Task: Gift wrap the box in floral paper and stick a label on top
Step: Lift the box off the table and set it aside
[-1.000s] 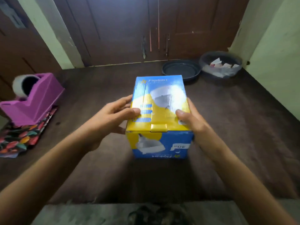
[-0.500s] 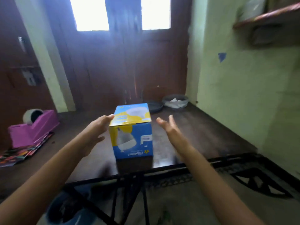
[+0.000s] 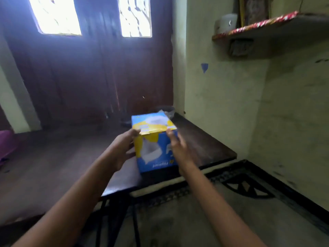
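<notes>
Still unwrapped, the blue and yellow box (image 3: 156,141) stands upright on the dark counter (image 3: 204,139), close to its near edge and toward the right-hand end. Seen from the head camera, the left hand (image 3: 122,148) presses against the box's left face, thumb near the top edge, while the right hand (image 3: 178,148) lies on the near right corner, fingers (image 3: 170,136) reaching up toward the lid. Both hands are closed lightly around the box rather than clenched; whether it is lifted clear of the counter cannot be told, as the frame is blurred. A pink object (image 3: 7,145) shows at the far left edge of the counter, and a dark bowl (image 3: 165,110) sits at the far right corner, behind the box. No floral paper or label is visible in this view. The step in hand appears to be positioning the box. To do it well, the person would likely keep both palms flat on opposite faces, hold the box level, and set it down well back from the near edge, leaving room for paper to be spread beneath.
</notes>
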